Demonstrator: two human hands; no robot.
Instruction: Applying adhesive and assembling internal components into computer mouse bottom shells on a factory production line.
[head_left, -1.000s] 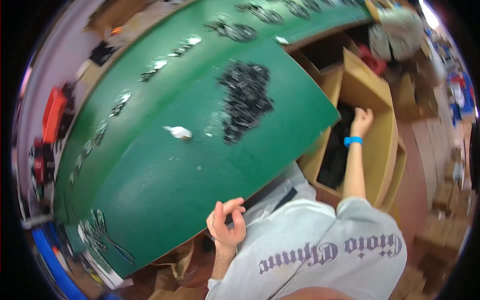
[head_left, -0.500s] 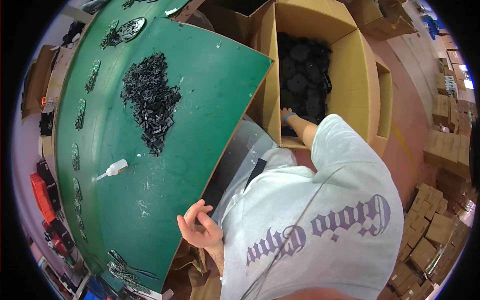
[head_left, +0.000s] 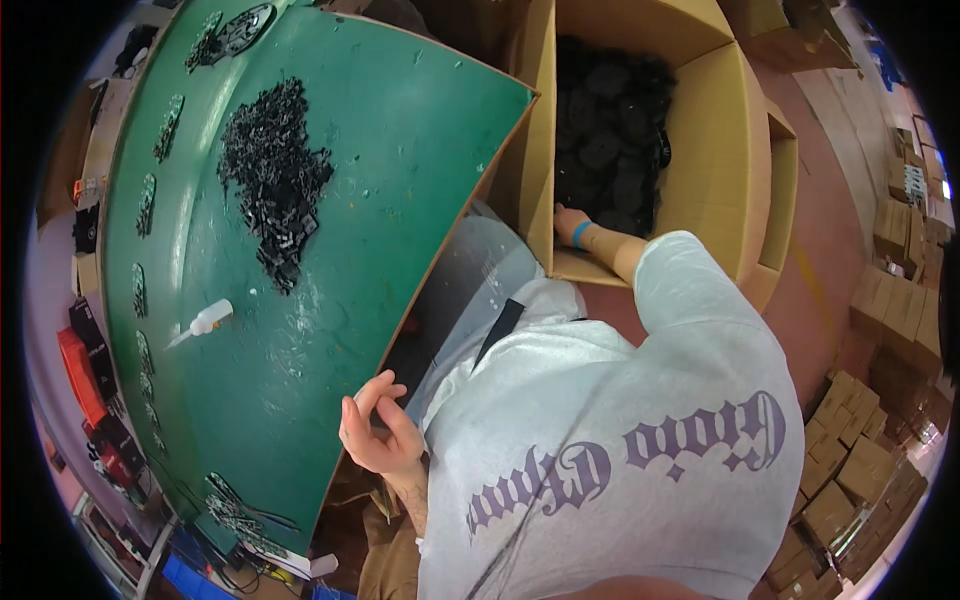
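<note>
My right hand (head_left: 572,225), with a blue band at its wrist, reaches down inside a large open cardboard box (head_left: 705,150), close to the wall nearest the table. Black disc-like plastic parts (head_left: 610,140) are heaped in the box, right beside that hand. Its fingertips are blurred and partly hidden, so what they touch cannot be made out. Off the edge of the green table, my left hand (head_left: 380,425) is held palm up with loosely bent fingers set apart and nothing in them. On the green tabletop (head_left: 400,190) lies a pile of small black plastic pieces (head_left: 275,180).
A white dropper bottle (head_left: 210,317) lies on the table. Small green circuit boards (head_left: 145,205) line its far-left side, with pliers (head_left: 255,515) and more boards at the lower end. Stacked cartons (head_left: 850,450) stand at the right. The box's near wall borders the table corner.
The view has shifted slightly, so the table sits higher and further left. My right hand remains in the box, its fingers looking more drawn in. My left hand keeps its pose.
</note>
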